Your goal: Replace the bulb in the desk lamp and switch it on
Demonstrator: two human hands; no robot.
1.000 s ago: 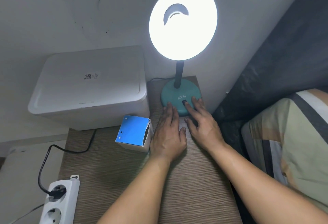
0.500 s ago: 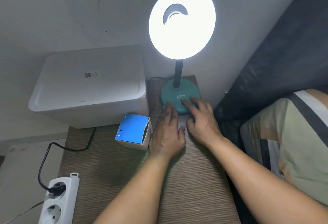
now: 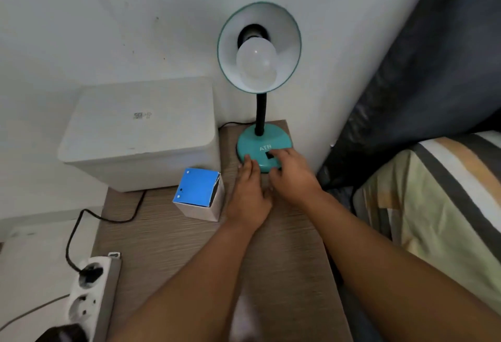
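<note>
A teal desk lamp stands at the back of the wooden bedside table [image 3: 271, 255]. Its round base [image 3: 252, 141] carries white letters and a black switch [image 3: 269, 155]. A white bulb [image 3: 256, 65] sits in the shade [image 3: 287, 29] and is dark. My right hand [image 3: 291, 176] rests on the front of the base, its fingertips at the switch. My left hand [image 3: 248, 195] lies flat on the table with its fingertips touching the base's front left edge. A small bulb box [image 3: 199, 195] with a blue top stands just left of my left hand.
A white lidded bin [image 3: 141, 132] fills the back left. A white power strip [image 3: 89, 295] with a black plug and cord lies at the front left. A dark headboard [image 3: 433, 84] and striped bedding [image 3: 433, 206] close off the right side.
The lamp was shining brightly in both earlier frames and is now dark. My right fingers moved onto the switch on the base. My left hand stayed put.
</note>
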